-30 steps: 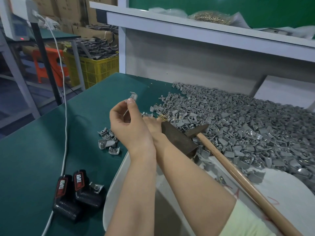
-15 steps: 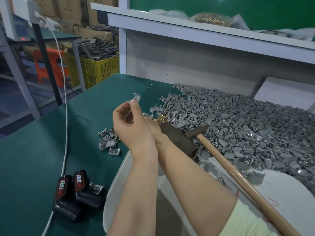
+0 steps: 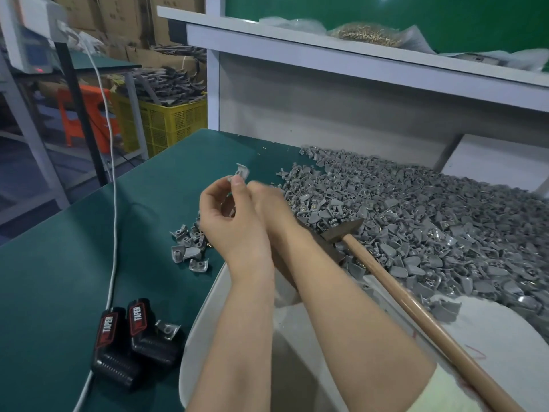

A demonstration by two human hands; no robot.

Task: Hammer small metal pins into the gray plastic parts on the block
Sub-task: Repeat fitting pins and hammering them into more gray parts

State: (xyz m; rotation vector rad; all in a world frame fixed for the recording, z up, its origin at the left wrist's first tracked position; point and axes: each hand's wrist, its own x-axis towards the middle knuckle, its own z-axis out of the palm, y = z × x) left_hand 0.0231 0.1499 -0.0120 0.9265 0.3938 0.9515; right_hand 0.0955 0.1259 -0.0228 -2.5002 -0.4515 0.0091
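One small gray plastic part [image 3: 240,173] pinched in the left hand [image 3: 234,224]
Its fingertips [image 3: 237,183] hold it up above the green desk [image 3: 59,278]. The right hand [image 3: 267,200] sits right behind, at 2 o'clock of the left, too blurry to tell if it's gripping anything. The wooden-handled hammer [image 3: 392,283] lies at 4 o'clock, head on the edge of the big heap of gray plastic parts [image 3: 430,221] filling the 3 o'clock side. A little cluster of the same parts [image 3: 190,248] sits on the desk at 8 o'clock, two black battery packs with red labels [image 3: 133,337] at 7 o'clock.
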